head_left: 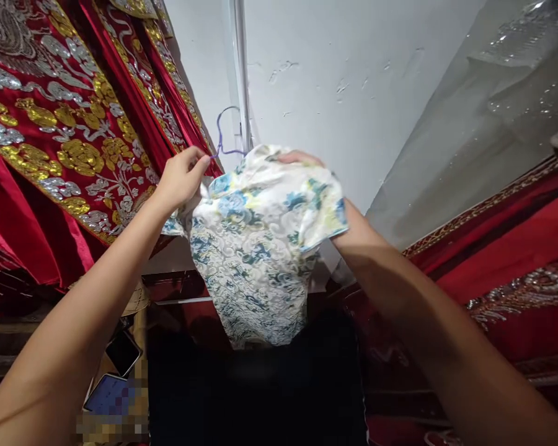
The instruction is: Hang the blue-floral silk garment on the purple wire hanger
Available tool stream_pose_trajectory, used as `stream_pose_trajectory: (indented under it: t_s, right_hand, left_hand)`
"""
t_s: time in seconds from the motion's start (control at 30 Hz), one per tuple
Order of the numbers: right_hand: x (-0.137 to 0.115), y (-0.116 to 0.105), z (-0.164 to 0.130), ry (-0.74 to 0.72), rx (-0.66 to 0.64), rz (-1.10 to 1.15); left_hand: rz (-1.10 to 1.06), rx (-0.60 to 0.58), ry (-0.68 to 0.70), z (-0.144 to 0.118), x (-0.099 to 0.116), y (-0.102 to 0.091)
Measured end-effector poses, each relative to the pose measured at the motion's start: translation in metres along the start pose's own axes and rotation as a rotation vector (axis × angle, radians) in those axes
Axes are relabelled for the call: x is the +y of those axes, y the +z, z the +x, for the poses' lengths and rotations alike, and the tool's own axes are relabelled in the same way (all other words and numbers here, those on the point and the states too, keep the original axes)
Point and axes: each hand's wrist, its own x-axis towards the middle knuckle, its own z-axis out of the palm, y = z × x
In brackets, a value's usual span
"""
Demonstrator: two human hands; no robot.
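A white short-sleeved floral dress (255, 241) with blue, green and yellow flowers hangs in front of me, its lower end running down to my dark clothing. Between thumb and fingers my left hand (186, 173) pinches a thin purple hanger (219, 133), beside the collar. The hanger's hook rises near a metal pole, and its lower part is hidden by cloth. My right hand (302, 158) is at the other shoulder, closed on the fabric. The sleeve covers most of that hand and wrist, so its fingers show only in part.
Red garments with gold and silver embroidery (81, 155) hang at the left. A vertical metal pole (242, 68) stands against the white wall (330, 80). Sheer sparkly fabric (428, 155) and red beaded cloth (516, 248) are on the right. Two phones (123, 353) lie at lower left.
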Motion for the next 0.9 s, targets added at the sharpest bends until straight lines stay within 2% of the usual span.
stream_pose_trajectory:
  t_s: [0.07, 0.13, 0.27, 0.33, 0.43, 0.53, 0.6, 0.63, 0.7, 0.8, 0.9]
  right_hand:
    - [0.008, 0.011, -0.001, 0.197, -0.240, 0.194]
    - [0.016, 0.018, -0.011, 0.282, -0.347, 0.217]
    - [0.023, 0.023, -0.045, 0.239, -0.552, 0.016]
    - [0.025, 0.023, -0.060, 0.136, -0.553, -0.126]
    - [0.035, 0.024, -0.068, -0.105, -0.336, -0.342]
    - [0.049, 0.022, -0.063, -0.370, -0.162, -0.565]
    - [0.056, 0.013, -0.058, -0.471, -0.058, -0.642]
    - [0.058, 0.006, -0.057, -0.477, 0.006, -0.656]
    - [0.059, -0.010, -0.055, -0.431, 0.178, -0.691]
    - [0.058, -0.030, -0.055, -0.344, 0.457, -0.836]
    - [0.057, -0.042, -0.047, -0.302, 0.615, -0.968]
  left_hand:
    - [-0.015, -0.056, -0.025, -0.013, -0.008, -0.001]
    - [-0.089, -0.125, -0.035, -0.030, -0.007, -0.003]
    - [-0.266, -0.225, -0.098, -0.061, 0.017, -0.004]
    - [-0.337, -0.218, -0.124, -0.073, 0.039, -0.001]
    - [-0.507, -0.244, -0.079, -0.083, 0.078, 0.009]
    - [-0.686, -0.328, -0.009, -0.083, 0.114, 0.017]
    - [-0.737, -0.400, 0.051, -0.076, 0.129, 0.016]
    - [-0.729, -0.444, 0.080, -0.070, 0.132, 0.013]
    - [-0.651, -0.518, 0.089, -0.054, 0.129, 0.006]
    - [-0.525, -0.577, -0.047, -0.026, 0.108, -0.003]
    - [-0.495, -0.567, -0.143, -0.002, 0.082, -0.002]
